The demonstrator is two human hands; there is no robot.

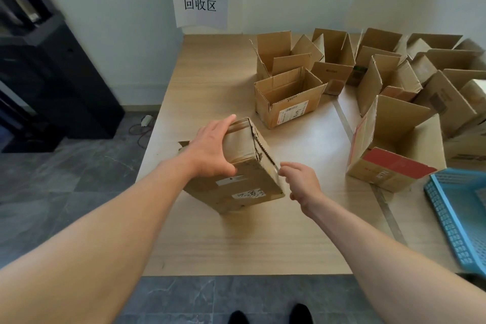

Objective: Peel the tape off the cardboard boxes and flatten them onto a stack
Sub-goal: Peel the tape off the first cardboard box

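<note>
My left hand grips the taped box — fingers over its top end, thumb on the near face — holding it tilted on the counter. My right hand has its fingertips bunched at the box's right edge; whether they pinch tape I cannot tell. Open boxes stand behind.
</note>
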